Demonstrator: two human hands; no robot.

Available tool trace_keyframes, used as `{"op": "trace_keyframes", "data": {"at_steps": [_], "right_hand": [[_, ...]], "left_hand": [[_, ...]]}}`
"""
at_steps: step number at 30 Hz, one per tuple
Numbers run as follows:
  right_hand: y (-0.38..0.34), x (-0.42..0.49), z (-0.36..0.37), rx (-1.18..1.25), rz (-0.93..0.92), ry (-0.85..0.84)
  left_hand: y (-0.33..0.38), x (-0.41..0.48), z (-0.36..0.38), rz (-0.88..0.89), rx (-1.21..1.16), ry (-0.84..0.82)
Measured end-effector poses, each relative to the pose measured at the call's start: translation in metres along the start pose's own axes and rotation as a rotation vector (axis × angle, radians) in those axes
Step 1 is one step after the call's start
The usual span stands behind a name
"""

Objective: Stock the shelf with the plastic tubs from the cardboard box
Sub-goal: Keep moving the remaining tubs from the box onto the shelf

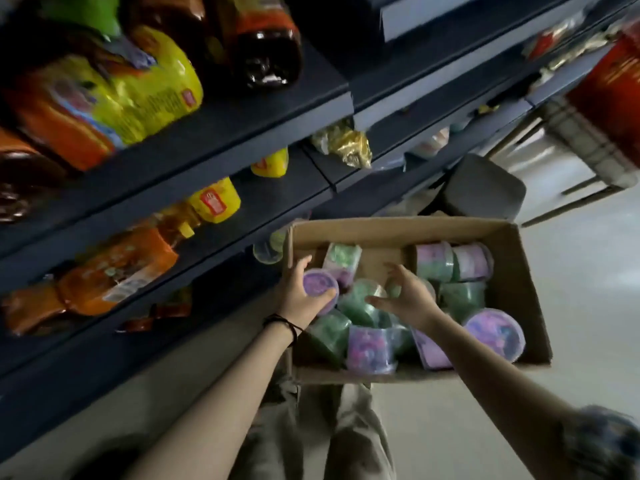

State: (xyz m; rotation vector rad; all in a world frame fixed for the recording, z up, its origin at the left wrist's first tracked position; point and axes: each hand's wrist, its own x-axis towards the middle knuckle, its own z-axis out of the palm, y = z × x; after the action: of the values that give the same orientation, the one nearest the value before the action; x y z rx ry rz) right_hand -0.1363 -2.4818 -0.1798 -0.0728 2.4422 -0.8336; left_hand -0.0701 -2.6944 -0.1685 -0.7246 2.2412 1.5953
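- Plastic tubs [369,348] lie jumbled in the cardboard box [398,227], some on their sides and some lid-up. Packed this loosely, each probably has to be picked singly and turned upright for the shelf [221,249].
- The left hand [296,294] grips a purple-lidded tub [320,284] at the corner of the box nearest the shelf. Its fingers [327,299] curl round the rim with the thumb on the far side and the lid facing up. That hold suits lifting the tub straight across to the shelf.
- The right hand [414,301] hovers with its fingers [394,270] spread, holding nothing. A green tub [358,301] lies just beneath them, between thumb and forefinger, and looks like the next pick. I cannot tell whether they touch it.
- More tubs lie beyond and to the right of those fingers.
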Motion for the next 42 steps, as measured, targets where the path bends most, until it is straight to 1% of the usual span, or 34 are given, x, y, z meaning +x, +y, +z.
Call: {"op": "trace_keyframes", "data": {"at_steps": [4,6,8,10,12,15,17,22,24,27,30,32,35,37,39,42], "right_hand": [[0.054,0.057,0.029,-0.046,-0.020,-0.147],[0.071,0.075,0.043,-0.026,-0.025,-0.209],[0.086,0.089,0.055,-0.062,-0.026,-0.257],[0.096,0.099,0.064,-0.168,-0.054,-0.280],[0.103,0.107,0.068,-0.239,-0.076,-0.264],[0.113,0.116,0.069,-0.180,-0.050,-0.309],[0.117,0.119,0.069,-0.164,-0.062,-0.355],[0.116,0.123,0.074,-0.252,-0.055,-0.429],[0.115,0.124,0.071,-0.253,-0.034,-0.404],[0.117,0.122,0.054,-0.176,0.006,-0.295],[0.115,0.114,0.038,-0.206,-0.069,-0.266],[0.114,0.107,0.032,-0.195,-0.106,-0.249],[0.114,0.097,0.017,-0.067,-0.104,-0.205],[0.117,0.094,0.007,0.035,-0.074,-0.168],[0.121,0.092,-0.003,0.118,-0.009,-0.114],[0.126,0.091,-0.020,0.332,0.181,-0.005]], "left_hand": [[-0.024,0.053,0.047,-0.037,-0.004,-0.011],[-0.034,0.077,0.064,-0.060,0.024,-0.011],[-0.043,0.099,0.078,-0.053,0.065,-0.006],[-0.051,0.119,0.091,-0.005,0.147,-0.013],[-0.057,0.137,0.101,0.059,0.265,-0.043],[-0.062,0.160,0.111,0.052,0.390,-0.083],[-0.065,0.171,0.117,0.043,0.421,-0.055],[-0.065,0.176,0.120,0.060,0.436,0.029],[-0.061,0.175,0.115,0.073,0.406,0.064],[-0.050,0.171,0.107,0.065,0.340,0.111],[-0.035,0.163,0.103,0.039,0.295,0.126],[-0.031,0.159,0.101,0.022,0.255,0.168],[-0.024,0.149,0.093,-0.041,0.109,0.192],[-0.020,0.140,0.090,-0.119,-0.032,0.181],[-0.016,0.129,0.088,-0.186,-0.092,0.187],[-0.013,0.116,0.088,-0.287,-0.125,0.169]]}}
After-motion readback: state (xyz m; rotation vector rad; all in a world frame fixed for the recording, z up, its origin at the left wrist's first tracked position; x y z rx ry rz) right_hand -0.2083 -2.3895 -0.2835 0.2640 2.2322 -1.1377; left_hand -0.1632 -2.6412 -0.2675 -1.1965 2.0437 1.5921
